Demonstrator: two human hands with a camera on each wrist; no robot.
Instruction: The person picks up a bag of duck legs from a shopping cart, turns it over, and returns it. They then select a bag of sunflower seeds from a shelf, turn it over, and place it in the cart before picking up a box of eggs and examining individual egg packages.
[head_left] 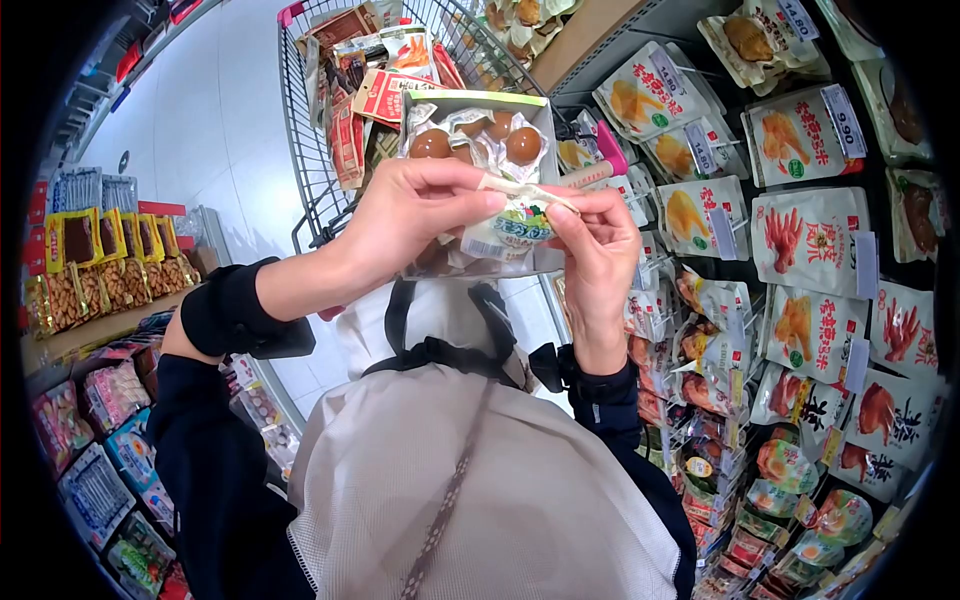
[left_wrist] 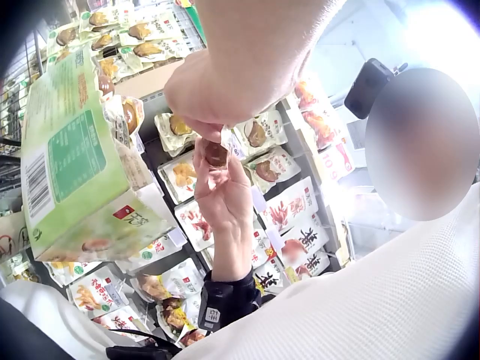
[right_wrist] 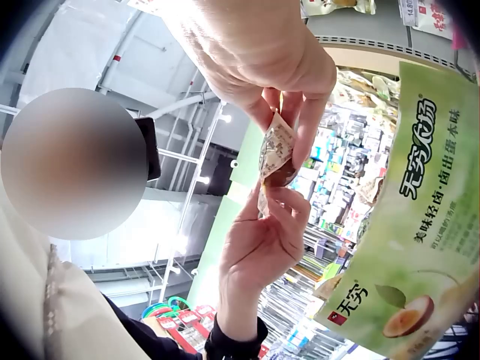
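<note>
A small white printed packet (head_left: 522, 222) is pinched at its top edge by both hands. My left hand (head_left: 400, 212) has it at one end, my right hand (head_left: 603, 262) at the other. The right wrist view shows a brown, rounded item inside the packet (right_wrist: 277, 150), between the right hand (right_wrist: 266, 64) above and the left hand (right_wrist: 262, 251) below. Behind the hands is an open box (head_left: 548, 135) of wrapped brown eggs (head_left: 430, 145). The box's green printed side (left_wrist: 64, 157) shows in the left wrist view. Both palms are partly hidden.
A wire shopping cart (head_left: 300, 110) with packaged snacks (head_left: 385, 95) stands beyond the box, its pink-ended handle at the right. Hanging packets (head_left: 808, 235) line the right shelves. More snack packs (head_left: 100, 240) fill the left shelves, beside a pale tiled floor (head_left: 220, 110).
</note>
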